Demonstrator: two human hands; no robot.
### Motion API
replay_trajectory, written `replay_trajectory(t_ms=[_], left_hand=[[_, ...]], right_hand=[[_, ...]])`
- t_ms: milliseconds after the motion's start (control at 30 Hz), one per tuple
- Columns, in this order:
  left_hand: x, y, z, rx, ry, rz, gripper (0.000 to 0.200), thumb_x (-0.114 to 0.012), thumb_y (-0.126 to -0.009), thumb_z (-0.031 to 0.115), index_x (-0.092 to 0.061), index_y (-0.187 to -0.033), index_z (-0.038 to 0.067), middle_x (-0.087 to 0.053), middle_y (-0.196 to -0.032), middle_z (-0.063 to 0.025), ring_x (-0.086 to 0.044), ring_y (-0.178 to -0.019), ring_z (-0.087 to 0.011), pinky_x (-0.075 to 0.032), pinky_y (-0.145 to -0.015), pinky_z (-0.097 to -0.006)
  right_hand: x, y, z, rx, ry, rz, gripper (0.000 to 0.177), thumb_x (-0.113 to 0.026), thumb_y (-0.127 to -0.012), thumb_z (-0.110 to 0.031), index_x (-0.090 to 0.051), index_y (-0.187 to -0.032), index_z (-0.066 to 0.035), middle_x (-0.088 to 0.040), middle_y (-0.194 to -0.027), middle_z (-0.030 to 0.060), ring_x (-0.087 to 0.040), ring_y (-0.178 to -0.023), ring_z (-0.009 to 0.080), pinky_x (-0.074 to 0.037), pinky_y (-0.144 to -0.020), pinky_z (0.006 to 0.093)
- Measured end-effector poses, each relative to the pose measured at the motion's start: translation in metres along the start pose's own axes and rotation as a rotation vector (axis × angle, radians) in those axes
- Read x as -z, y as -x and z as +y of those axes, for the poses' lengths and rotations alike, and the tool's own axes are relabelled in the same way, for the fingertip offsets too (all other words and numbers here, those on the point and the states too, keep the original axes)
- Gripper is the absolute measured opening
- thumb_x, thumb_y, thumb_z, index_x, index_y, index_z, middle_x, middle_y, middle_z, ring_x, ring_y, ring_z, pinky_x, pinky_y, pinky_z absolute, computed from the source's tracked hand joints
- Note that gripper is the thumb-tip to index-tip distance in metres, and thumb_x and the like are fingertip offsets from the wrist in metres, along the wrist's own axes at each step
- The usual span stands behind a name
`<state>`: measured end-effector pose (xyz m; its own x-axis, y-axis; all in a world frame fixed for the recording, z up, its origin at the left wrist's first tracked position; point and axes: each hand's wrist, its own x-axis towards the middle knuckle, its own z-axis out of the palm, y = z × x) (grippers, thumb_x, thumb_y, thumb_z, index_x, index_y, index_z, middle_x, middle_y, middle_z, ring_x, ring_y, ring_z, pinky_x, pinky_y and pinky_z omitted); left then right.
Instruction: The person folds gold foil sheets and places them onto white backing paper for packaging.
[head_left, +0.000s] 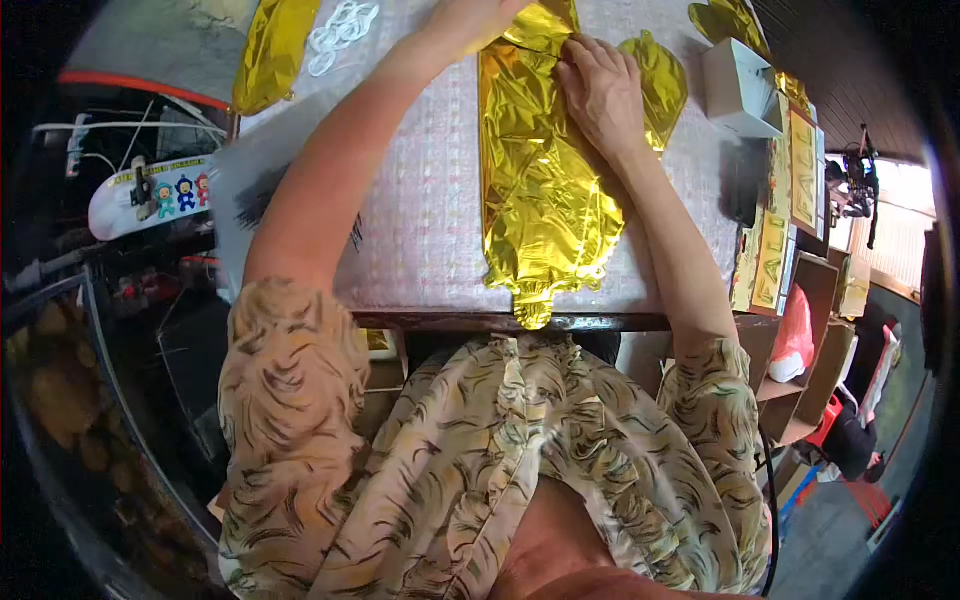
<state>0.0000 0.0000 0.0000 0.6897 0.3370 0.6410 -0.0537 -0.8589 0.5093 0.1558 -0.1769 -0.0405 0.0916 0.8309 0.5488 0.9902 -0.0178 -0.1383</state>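
Fingers (606, 60) of the right hand (607, 108) rest bent against the deflated gold foil balloon (545, 190) lying on the tabletop (420, 220); whether they or the left hand (475, 20) grip it, I cannot tell.

The foil balloon (550, 180) is shiny gold; the tablecloth (425, 190), whitish with a faint pink check. Dark wavy strokes pattern the beige blouse (430, 450). The white skateboard (115, 212) bears 3 cartoon figures (186, 193): 1 green, 1 blue, 1 red.
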Motion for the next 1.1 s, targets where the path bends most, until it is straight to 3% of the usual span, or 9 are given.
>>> replay_trajectory(t_ms=[100,233,400,600,700,833,900,1033,1100], left_hand=[[0.010,0.039,0.033,0.140,-0.140,-0.133,0.024,-0.070,-0.097,0.016,-0.071,-0.115,0.000,-0.072,-0.115,-0.0169,-0.070,-0.103,-0.0349,-0.056,-0.091,-0.0402],[-0.008,0.073,0.048,0.084,-0.099,-0.142,0.021,-0.069,-0.097,0.015,-0.070,-0.110,-0.001,-0.071,-0.110,-0.0153,-0.069,-0.101,-0.0353,-0.056,-0.090,-0.0407],[-0.012,0.074,0.057,0.053,-0.166,-0.180,0.025,-0.070,-0.095,0.016,-0.069,-0.115,0.001,-0.068,-0.118,-0.0150,-0.065,-0.109,-0.0346,-0.053,-0.097,-0.0414],[-0.012,0.078,0.056,0.015,-0.263,-0.221,0.029,-0.069,-0.093,0.013,-0.068,-0.120,0.004,-0.063,-0.122,-0.0104,-0.062,-0.113,-0.0315,-0.052,-0.098,-0.0406],[-0.014,0.080,0.055,-0.001,-0.309,-0.195,0.027,-0.069,-0.092,0.016,-0.070,-0.118,0.009,-0.063,-0.118,-0.0066,-0.062,-0.110,-0.0291,-0.052,-0.093,-0.0421],[-0.013,0.079,0.054,-0.015,-0.299,-0.218,0.026,-0.068,-0.093,0.016,-0.070,-0.118,0.009,-0.063,-0.117,-0.0065,-0.061,-0.111,-0.0287,-0.051,-0.094,-0.0424],[-0.012,0.079,0.055,-0.017,-0.284,-0.222,0.025,-0.068,-0.094,0.016,-0.071,-0.118,0.009,-0.063,-0.117,-0.0067,-0.061,-0.110,-0.0289,-0.051,-0.093,-0.0422],[-0.008,0.074,0.055,-0.012,-0.235,-0.217,0.023,-0.066,-0.095,0.016,-0.071,-0.116,0.009,-0.064,-0.119,-0.0080,-0.062,-0.111,-0.0300,-0.051,-0.093,-0.0422],[-0.005,0.062,0.053,0.104,-0.156,-0.274,0.025,-0.066,-0.097,0.016,-0.071,-0.119,0.005,-0.067,-0.117,-0.0139,-0.064,-0.110,-0.0336,-0.052,-0.095,-0.0417]], right_hand=[[-0.001,0.005,-0.006,0.001,-0.050,0.020,0.032,-0.065,-0.097,-0.021,-0.066,-0.123,-0.002,-0.067,-0.131,0.0121,-0.061,-0.123,0.0320,-0.042,-0.107,0.0464],[0.001,0.004,0.000,0.008,-0.037,0.023,0.033,-0.064,-0.097,-0.021,-0.066,-0.124,-0.002,-0.067,-0.132,0.0125,-0.060,-0.124,0.0320,-0.042,-0.107,0.0468],[0.005,0.001,-0.003,0.021,-0.010,-0.010,0.041,-0.061,-0.102,-0.026,-0.060,-0.135,-0.003,-0.063,-0.139,0.0151,-0.055,-0.134,0.0333,-0.036,-0.117,0.0483],[-0.002,0.005,-0.008,0.019,-0.009,-0.084,0.046,-0.052,-0.106,-0.035,-0.061,-0.136,-0.001,-0.060,-0.145,0.0160,-0.051,-0.139,0.0342,-0.030,-0.122,0.0494],[-0.002,0.007,-0.009,0.026,0.001,-0.100,0.045,-0.052,-0.107,-0.031,-0.057,-0.140,0.000,-0.057,-0.147,0.0180,-0.050,-0.140,0.0351,-0.032,-0.121,0.0493],[-0.005,0.009,-0.010,0.042,0.073,-0.095,0.049,-0.051,-0.107,-0.033,-0.056,-0.140,0.003,-0.057,-0.147,0.0195,-0.050,-0.139,0.0351,-0.032,-0.121,0.0491],[-0.005,0.009,-0.012,0.030,0.126,-0.141,0.057,-0.044,-0.109,-0.042,-0.056,-0.141,0.004,-0.055,-0.149,0.0210,-0.048,-0.143,0.0342,-0.027,-0.124,0.0490],[-0.002,0.009,-0.014,0.021,0.088,-0.154,0.060,-0.043,-0.109,-0.043,-0.055,-0.142,0.005,-0.053,-0.151,0.0218,-0.046,-0.144,0.0347,-0.026,-0.125,0.0501],[-0.003,0.010,-0.015,0.042,0.149,-0.129,0.053,-0.049,-0.107,-0.037,-0.055,-0.141,0.004,-0.054,-0.150,0.0204,-0.048,-0.141,0.0350,-0.031,-0.121,0.0501]])
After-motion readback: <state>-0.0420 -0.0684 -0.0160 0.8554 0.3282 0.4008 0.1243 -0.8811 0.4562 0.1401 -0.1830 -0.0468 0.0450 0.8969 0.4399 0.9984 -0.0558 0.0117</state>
